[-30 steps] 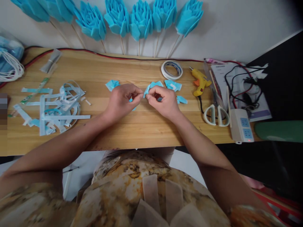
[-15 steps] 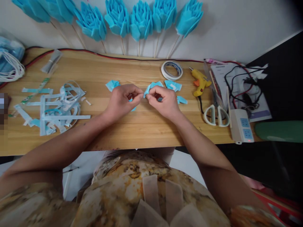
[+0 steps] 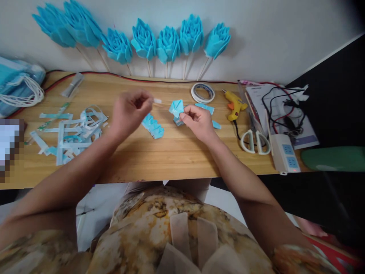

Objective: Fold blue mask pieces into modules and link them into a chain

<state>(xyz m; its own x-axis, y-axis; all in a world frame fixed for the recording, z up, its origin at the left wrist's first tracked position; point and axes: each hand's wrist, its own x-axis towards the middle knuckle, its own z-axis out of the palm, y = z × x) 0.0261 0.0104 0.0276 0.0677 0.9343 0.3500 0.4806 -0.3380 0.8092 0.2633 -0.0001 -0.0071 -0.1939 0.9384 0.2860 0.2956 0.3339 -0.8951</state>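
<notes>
My left hand [image 3: 129, 114] is raised over the table, thumb and forefinger pinched on a small whitish strip [image 3: 157, 101], perhaps tape backing. Between the thumb and fingers of my right hand [image 3: 199, 121] is a light-blue folded piece [image 3: 176, 107], its facets turned up. A row of blue folded pieces [image 3: 153, 126] lies on the wood just below my left fingertips. More blue pieces [image 3: 207, 109] rest behind and beside my right hand, partly covered by it. A roll of white tape [image 3: 202, 93] lies beyond the right hand.
Blue flowers on sticks [image 3: 169, 43] lean against the wall. Blue and white scraps [image 3: 75, 133] are heaped at the left. On the right are a yellow glue gun [image 3: 236, 104], white-handled scissors [image 3: 254, 141], a power strip [image 3: 285, 152] and dark cables. A wire runs along the table's back.
My left hand has moved left and up, away from the right, with a whitish strip in its pinch. The blue piece in my right hand shows more fully. The camera view has tilted upward.
</notes>
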